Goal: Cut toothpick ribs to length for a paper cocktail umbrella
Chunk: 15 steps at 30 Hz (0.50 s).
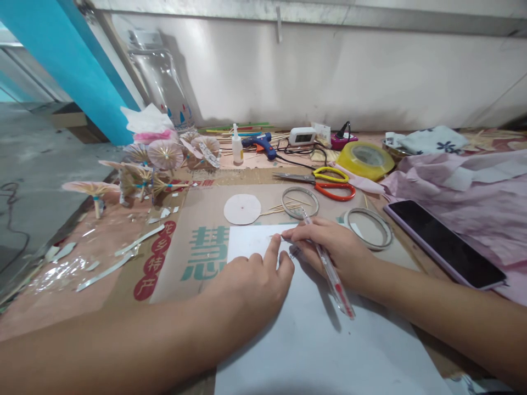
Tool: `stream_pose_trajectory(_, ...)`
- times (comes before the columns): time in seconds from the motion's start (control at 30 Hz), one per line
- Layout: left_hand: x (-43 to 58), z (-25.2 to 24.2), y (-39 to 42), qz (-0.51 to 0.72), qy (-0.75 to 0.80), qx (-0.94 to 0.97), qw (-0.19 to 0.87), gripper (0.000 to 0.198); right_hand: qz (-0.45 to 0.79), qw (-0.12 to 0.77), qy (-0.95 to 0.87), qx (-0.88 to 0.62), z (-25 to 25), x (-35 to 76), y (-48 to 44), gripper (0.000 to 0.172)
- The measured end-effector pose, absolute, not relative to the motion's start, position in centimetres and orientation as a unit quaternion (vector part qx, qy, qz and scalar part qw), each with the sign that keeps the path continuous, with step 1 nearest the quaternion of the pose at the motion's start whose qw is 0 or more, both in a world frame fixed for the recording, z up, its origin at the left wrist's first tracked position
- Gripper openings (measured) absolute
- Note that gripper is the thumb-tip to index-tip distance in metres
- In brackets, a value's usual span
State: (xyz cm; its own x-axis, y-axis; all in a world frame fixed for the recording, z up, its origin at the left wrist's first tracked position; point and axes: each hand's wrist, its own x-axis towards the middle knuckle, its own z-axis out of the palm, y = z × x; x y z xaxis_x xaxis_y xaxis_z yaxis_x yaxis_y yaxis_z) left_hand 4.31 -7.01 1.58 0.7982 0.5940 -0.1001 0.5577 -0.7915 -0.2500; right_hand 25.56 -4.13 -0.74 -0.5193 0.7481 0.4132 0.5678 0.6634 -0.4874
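A white sheet of paper (329, 345) lies on flattened cardboard under both hands. My left hand (255, 280) rests on it, index finger stretched out and thumb apart. That fingertip meets the sheet near its far edge, beside a tiny brownish bit. My right hand (329, 247) holds a clear pen (329, 269) with red inside, slanted across the fingers, its narrow end pointing away from me. The right fingertips touch the paper close to my left index finger; whether they pinch something small is hidden. Just beyond the sheet lies a pale round paper disc (242, 209).
Tape rings (369, 248), scissors (317, 181) and thin sticks lie beyond my hands. A phone (444, 241) and pink cloth (461, 181) are at right, yellow tape (364, 160) behind. Small paper umbrellas (164, 154) stand at left; a glue gun (263, 144) and glue bottle (237, 147) sit farther back.
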Motion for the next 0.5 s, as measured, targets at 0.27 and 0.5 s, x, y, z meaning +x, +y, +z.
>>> stream_pose_trajectory(0.27, 4.33, 1.51, -7.07, 0.09, -0.303, -0.943, 0.106, 0.04, 0.142, 0.304, -0.859, -0.387, -0.93, 25.7, -4.2, 0.019)
stream_pose_trajectory(0.5, 4.45, 1.69, -7.04, 0.107, -0.305, -0.942, 0.096, 0.042, 0.13, 0.311, -0.861, -0.381, -0.86, 25.58, -4.19, 0.018)
